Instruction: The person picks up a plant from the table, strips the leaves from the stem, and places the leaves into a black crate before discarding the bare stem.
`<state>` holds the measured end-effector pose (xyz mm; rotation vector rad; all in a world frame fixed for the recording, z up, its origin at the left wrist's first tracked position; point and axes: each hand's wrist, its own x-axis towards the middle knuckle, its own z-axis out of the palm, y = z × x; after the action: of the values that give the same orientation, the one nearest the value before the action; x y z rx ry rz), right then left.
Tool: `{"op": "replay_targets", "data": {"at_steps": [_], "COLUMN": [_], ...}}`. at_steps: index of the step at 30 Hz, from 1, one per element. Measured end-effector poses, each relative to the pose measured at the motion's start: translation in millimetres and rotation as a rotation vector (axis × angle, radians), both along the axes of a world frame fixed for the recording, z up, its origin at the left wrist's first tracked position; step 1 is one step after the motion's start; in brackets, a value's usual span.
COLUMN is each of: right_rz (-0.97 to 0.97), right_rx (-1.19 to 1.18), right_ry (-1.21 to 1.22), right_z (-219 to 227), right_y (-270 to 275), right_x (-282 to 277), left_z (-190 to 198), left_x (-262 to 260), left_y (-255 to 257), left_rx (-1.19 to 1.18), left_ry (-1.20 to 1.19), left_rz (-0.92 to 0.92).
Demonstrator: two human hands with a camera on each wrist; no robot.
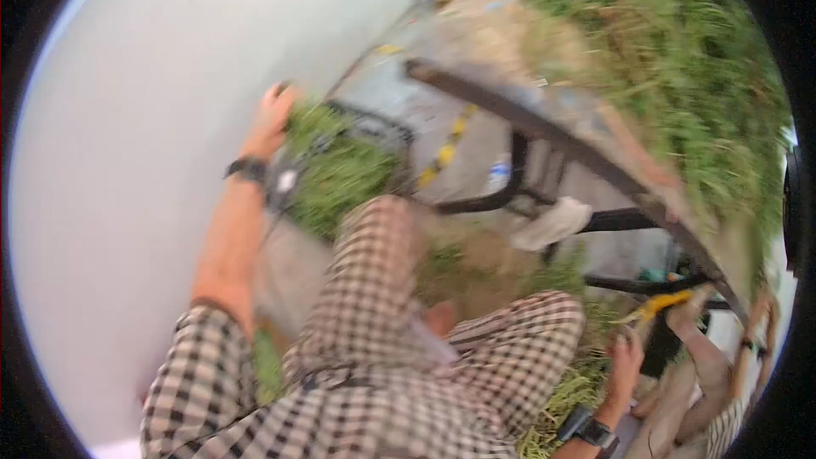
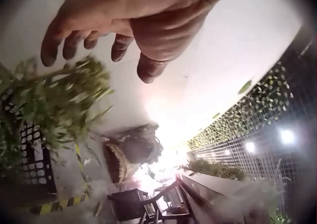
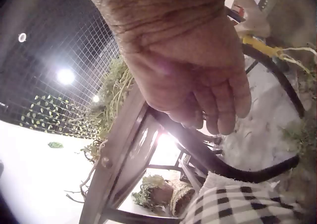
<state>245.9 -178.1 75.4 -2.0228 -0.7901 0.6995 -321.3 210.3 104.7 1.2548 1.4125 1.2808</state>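
My left hand is beside a black plastic crate heaped with leafy green stems. In the left wrist view its fingers hang loosely bent above the greens, with nothing in the palm. Low on the right, my right hand hangs beside my checked trouser leg, near cut stems on the floor. The right wrist view shows this hand with relaxed fingers and no object in them.
A table edge with dark curved legs slants across the right, piled with greens. A white cloth or bag hangs by its frame. Another person's legs are at the lower right. A pale wall rises on the left.
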Motion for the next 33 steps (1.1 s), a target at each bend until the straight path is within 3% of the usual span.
{"op": "replay_targets", "data": {"at_steps": [1,5,7,10,12,14,15,17,20,23,24,27,28,33], "right_rz": [0.012,-0.05,-0.135,-0.17,-0.1,-0.179,-0.233,-0.328,-0.394,-0.389,-0.342,-0.216,-0.241,-0.227], "right_rx": [0.013,0.191,0.293,0.49,0.379,0.404,0.47,0.612,0.546,0.412,0.358,0.36,0.333,0.753], "right_ry": [-0.069,-0.256,-0.283,-0.211,-0.527,-0.579,-0.545,-0.48,-0.513,-0.296,-0.324,-0.115,-0.283,-0.208], "right_z": [16,42,73,112,138,161,167,168,165,159,159,167,169,239], "right_y": [2,20,36,75,92,109,114,127,141,160,165,182,192,224], "right_x": [-4,2,2,6,17,23,33,65,109,140,139,144,154,133], "left_z": [-7,-61,-83,-38,-16,-4,-7,-20,-26,-41,-44,-41,-39,-51], "left_x": [-6,-22,-20,55,89,116,122,129,135,141,143,149,151,157], "left_y": [2,16,32,-16,-59,-101,-115,-139,-163,-169,-168,-163,-162,-159], "left_rx": [-0.097,-0.255,-0.265,-0.216,-0.212,-0.242,-0.213,-0.425,-0.5,-0.536,-0.54,-0.583,-0.585,-0.57], "left_ry": [-0.008,0.007,-0.263,-0.312,-0.287,-0.227,-0.163,-0.204,-0.102,-0.144,-0.176,-0.189,-0.186,-0.078], "left_rz": [-0.113,0.068,-0.059,-0.274,-0.406,-0.546,-0.664,-0.686,-0.725,-0.719,-0.722,-0.674,-0.668,-0.74]}}
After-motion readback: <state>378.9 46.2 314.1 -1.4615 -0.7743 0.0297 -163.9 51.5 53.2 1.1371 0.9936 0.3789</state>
